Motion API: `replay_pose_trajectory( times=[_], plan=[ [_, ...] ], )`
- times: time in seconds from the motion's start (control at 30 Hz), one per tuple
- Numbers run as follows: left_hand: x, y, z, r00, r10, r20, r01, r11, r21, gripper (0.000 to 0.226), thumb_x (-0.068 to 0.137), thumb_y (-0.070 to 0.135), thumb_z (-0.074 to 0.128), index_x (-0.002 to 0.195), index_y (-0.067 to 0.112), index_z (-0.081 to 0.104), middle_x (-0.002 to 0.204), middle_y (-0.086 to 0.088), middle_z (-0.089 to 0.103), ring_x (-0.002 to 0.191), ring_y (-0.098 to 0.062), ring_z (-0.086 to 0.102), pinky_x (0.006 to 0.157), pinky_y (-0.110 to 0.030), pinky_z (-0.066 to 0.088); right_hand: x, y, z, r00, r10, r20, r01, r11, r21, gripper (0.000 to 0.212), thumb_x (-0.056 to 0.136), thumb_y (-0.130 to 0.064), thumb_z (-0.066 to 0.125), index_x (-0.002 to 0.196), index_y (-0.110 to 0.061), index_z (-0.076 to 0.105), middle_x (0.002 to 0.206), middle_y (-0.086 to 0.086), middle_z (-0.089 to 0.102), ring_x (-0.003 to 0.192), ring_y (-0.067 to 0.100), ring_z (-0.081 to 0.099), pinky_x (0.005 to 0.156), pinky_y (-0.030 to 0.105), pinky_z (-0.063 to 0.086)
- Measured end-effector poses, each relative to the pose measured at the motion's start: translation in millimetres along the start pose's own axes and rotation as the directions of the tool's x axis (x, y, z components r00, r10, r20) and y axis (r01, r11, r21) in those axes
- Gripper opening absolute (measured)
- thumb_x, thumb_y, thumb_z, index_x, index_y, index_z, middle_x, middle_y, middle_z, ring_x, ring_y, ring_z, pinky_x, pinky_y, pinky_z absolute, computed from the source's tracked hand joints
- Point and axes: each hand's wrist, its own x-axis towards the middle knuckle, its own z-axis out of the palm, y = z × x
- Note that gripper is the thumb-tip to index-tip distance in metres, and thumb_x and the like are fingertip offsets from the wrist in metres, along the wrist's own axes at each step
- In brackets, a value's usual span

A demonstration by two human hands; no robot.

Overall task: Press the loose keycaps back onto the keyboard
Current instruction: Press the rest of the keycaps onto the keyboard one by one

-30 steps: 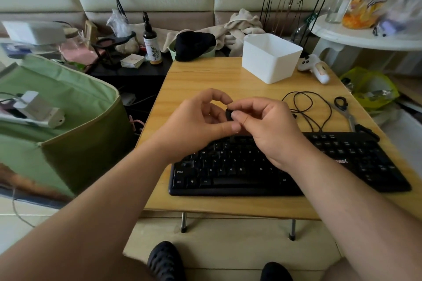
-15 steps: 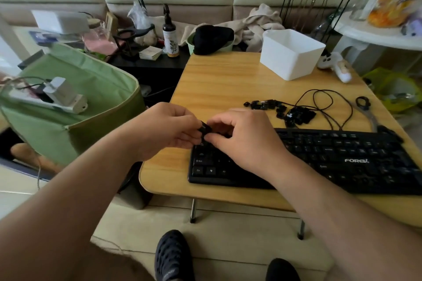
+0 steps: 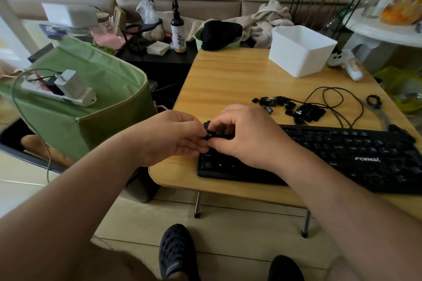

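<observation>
We see both hands meeting over the keyboard's (image 3: 319,155) 9 o'clock end. The left hand (image 3: 169,137) and right hand (image 3: 246,137) have curled fingers pinching 1 black keycap (image 3: 208,133) between them, just above the keys. More loose keycaps (image 3: 294,107) lie on the table (image 3: 228,80) at 1 o'clock from the hands, near a black cable (image 3: 338,102).

Black keyboard (image 3: 342,157) sits flat along the near edge of the table, white "FOREV" logo on its right half. One black keycap (image 3: 207,130) is pinched over its upper-left corner. The other loose keycaps (image 3: 294,108) lie scattered just behind the keyboard.
</observation>
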Motion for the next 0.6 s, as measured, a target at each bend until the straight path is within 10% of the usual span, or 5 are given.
replay_pose_trajectory(
  times=[0.23,0.6],
  plan=[
    [2.2,-1.6,4.0,1.000,-0.006,0.010,0.005,0.994,0.111,0.013,0.099,0.014,0.065,0.092,0.005,0.072,0.089,-0.013,0.077,0.087,-0.023,0.076,0.077,-0.030,0.060,-1.2,-1.4,-1.0,0.997,0.002,0.076,0.016,0.973,-0.232,0.024,0.088,-0.042,0.071,0.111,-0.039,0.073,0.103,-0.014,0.067,0.100,0.011,0.058,0.080,0.038,0.056],
    [4.7,-2.3,-12.3,1.000,0.004,-0.016,-0.003,0.997,0.072,0.010,0.098,0.021,0.068,0.100,0.011,0.069,0.081,-0.009,0.071,0.075,-0.017,0.070,0.065,-0.027,0.055,-1.8,-3.9,-5.8,0.998,0.047,0.036,-0.042,0.991,-0.129,0.026,0.085,-0.038,0.077,0.111,-0.039,0.075,0.091,-0.018,0.069,0.085,0.006,0.063,0.076,0.038,0.058]
  ],
)
